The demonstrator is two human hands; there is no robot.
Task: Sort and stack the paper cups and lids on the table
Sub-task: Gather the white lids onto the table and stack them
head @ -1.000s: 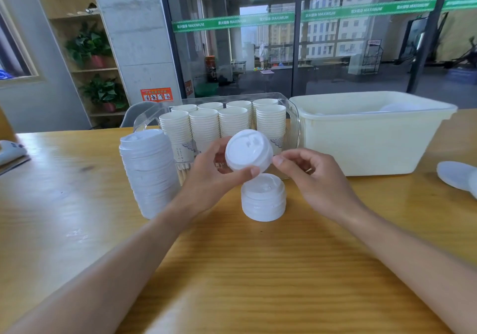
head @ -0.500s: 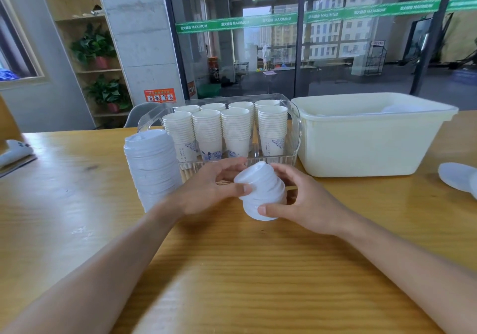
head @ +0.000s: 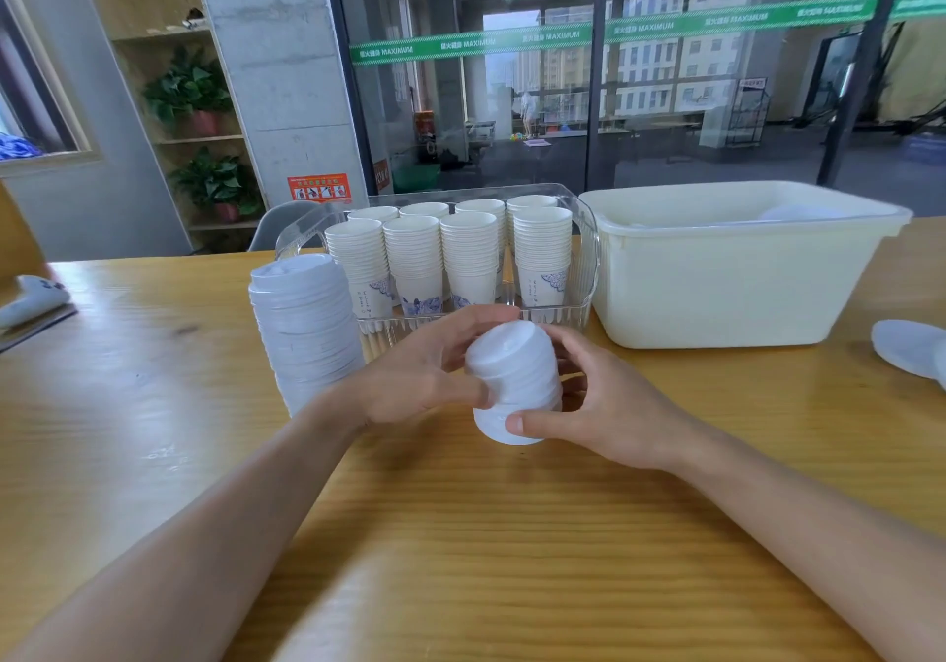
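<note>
1. Both hands close on the short stack of white plastic lids (head: 513, 380), which stands on the pale wooden surface (head: 460, 533) just in front of the clear tray. The left hand (head: 420, 369) wraps its grip round the stack's left side, thumb across the front. The right hand (head: 594, 400) clamps the other side, its thumb pressed low near the base.

2. The stack leans a little toward the left hand, so I judge the step to be squaring and seating the lids. It looks best done by squeezing evenly from both sides while pressing down, so that each rim nests fully. A one-sided push could fan the lids out.

3. The lids look thin, smooth and slightly glossy, with ridged rims that show as fine bands down the stack. They probably flex and slip easily.

4. Just to the left stands a taller stack of white plastic lids (head: 307, 323), likewise banded and tilted at the top.

5. Behind, the clear ribbed plastic tray (head: 583, 272) holds columns of white paper cups with blue printed patterns (head: 471, 257), matte and tapered.

6. To the right sits a cream rectangular plastic tub (head: 727, 293) with a rolled rim. Loose white lids (head: 906, 349) lie at the surface's far right edge.
</note>
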